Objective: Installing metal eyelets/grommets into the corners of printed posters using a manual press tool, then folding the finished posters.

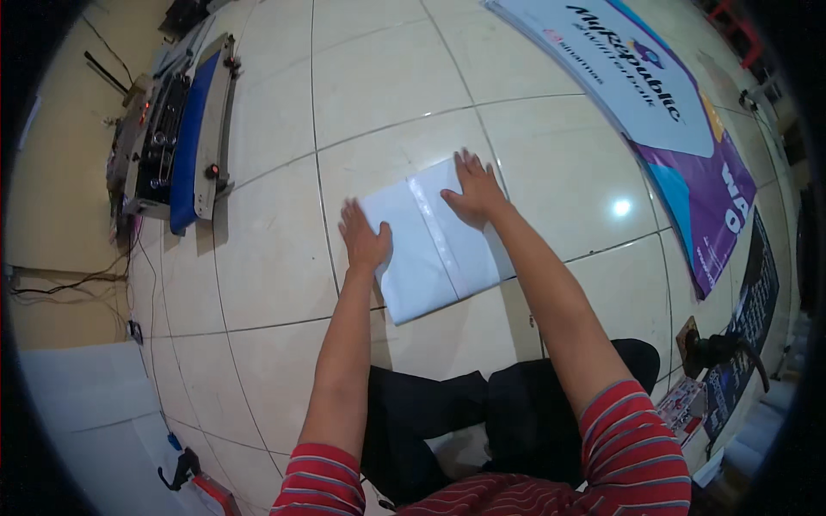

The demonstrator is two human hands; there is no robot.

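White plastic sheet (434, 245) on tiled floor (275, 284) | left hand (365, 236), right hand (473, 191) flat, grip released | step: likely smoothing | next: likely even outward pressure

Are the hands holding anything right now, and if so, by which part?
Nothing is gripped. Both hands lie flat, palms down, on a white plastic sheet on the floor: left hand on its left edge, right hand on its far right corner.
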